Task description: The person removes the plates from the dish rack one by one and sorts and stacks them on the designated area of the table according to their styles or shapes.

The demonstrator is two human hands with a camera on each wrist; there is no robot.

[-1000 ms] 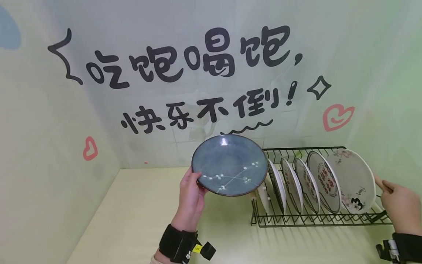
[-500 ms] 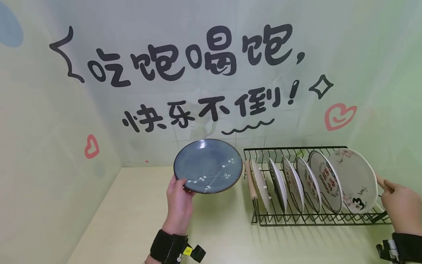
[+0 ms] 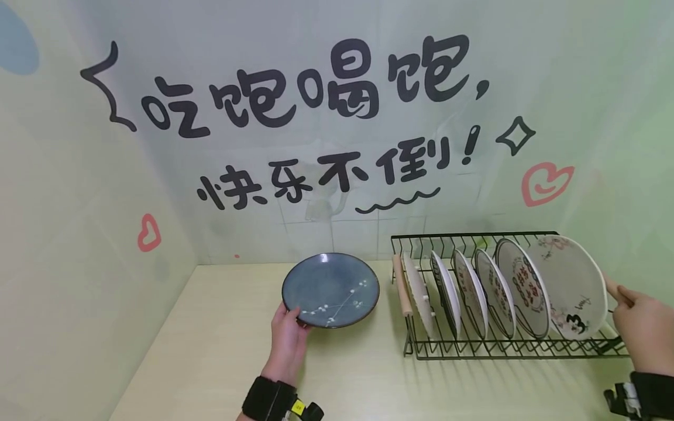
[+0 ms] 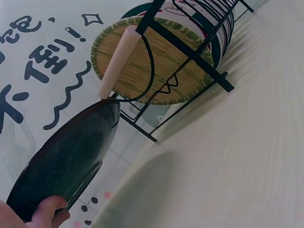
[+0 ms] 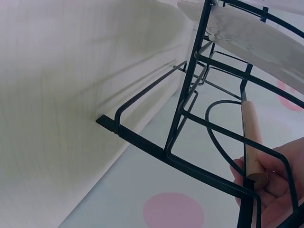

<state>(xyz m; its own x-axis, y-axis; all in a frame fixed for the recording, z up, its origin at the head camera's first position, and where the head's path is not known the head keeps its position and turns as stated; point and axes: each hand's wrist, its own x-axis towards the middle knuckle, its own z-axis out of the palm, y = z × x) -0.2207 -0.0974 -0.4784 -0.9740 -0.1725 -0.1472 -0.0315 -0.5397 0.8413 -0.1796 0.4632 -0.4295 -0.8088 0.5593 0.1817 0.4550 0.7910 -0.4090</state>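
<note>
A: Where's the plate (image 3: 330, 289)?
B: In the air over the table (image 3: 221, 333), left of the rack (image 3: 474, 235) and apart from both. It's blue with a white sprig (image 3: 344, 301), its upper face tipped towards the person.
A: What holds it?
B: The left hand (image 3: 286, 339), pinching the near left rim, thumb on top.
A: And the right hand (image 3: 645, 327)?
B: Well apart from the left, at the rack's right end. It seems to grip the wooden handle (image 5: 253, 137), though the rack hides part of the fingers in that wrist view.
A: What's in the rack?
B: A row of dishes on edge. The big dish (image 3: 568, 286) is nearest the right hand; at the left end a woven disc (image 4: 128, 61) stands beside the other handle (image 3: 402, 285).
</note>
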